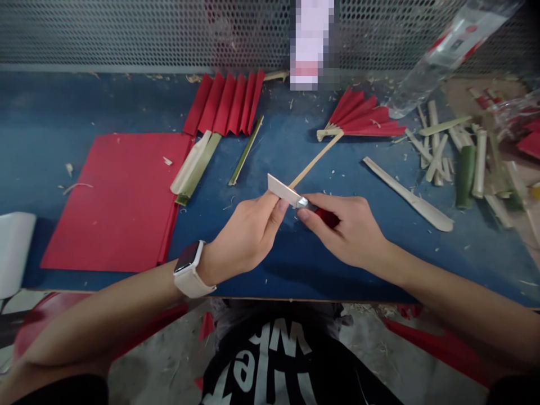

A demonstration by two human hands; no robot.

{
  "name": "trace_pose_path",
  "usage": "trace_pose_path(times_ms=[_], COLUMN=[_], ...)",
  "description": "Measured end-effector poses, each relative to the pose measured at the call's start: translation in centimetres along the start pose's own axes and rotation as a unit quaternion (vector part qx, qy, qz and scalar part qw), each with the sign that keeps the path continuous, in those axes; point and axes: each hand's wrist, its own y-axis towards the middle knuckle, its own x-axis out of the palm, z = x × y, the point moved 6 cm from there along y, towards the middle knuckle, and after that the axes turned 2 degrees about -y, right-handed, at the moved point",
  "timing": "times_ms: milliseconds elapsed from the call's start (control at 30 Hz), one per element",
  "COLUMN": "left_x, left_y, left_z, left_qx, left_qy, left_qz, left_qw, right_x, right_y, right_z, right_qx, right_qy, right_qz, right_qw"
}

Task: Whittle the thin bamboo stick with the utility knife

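Observation:
My left hand (248, 233) is closed on the near end of a thin bamboo stick (314, 161), which slants up and right toward a red folded paper fan (365, 117). My right hand (348, 228) grips a knife with a red handle (327, 217). Its pale, flat blade (282, 190) lies across the stick, beside my left fingers. Whether the stick's far end is joined to the fan or only touches it, I cannot tell. A pale flat bamboo piece (409, 194) lies to the right of my hands.
Red paper sheets (113, 202) lie at the left, with pleated red paper (225, 104) and split bamboo (198, 169) beside them. Bamboo pieces (465, 174) are heaped at the right. A clear plastic bottle (447, 56) leans near the mesh panel (126, 36). A white object (14, 253) sits far left.

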Motion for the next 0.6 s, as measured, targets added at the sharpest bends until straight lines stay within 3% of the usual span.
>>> trace_pose_path(times_ms=[400, 600], left_x=[-0.22, -0.30], left_y=[-0.07, -0.02], left_z=[-0.30, -0.68], left_qx=[0.031, -0.010], left_qy=[0.037, 0.019], left_qz=[0.053, 0.052], left_qw=[0.997, 0.998], right_x=[-0.21, -0.40], right_y=[-0.05, -0.05], right_z=[-0.25, -0.29], right_qx=[-0.012, -0.020], right_qy=[-0.041, -0.066], right_qz=[0.029, 0.056], right_qw=[0.999, 0.996])
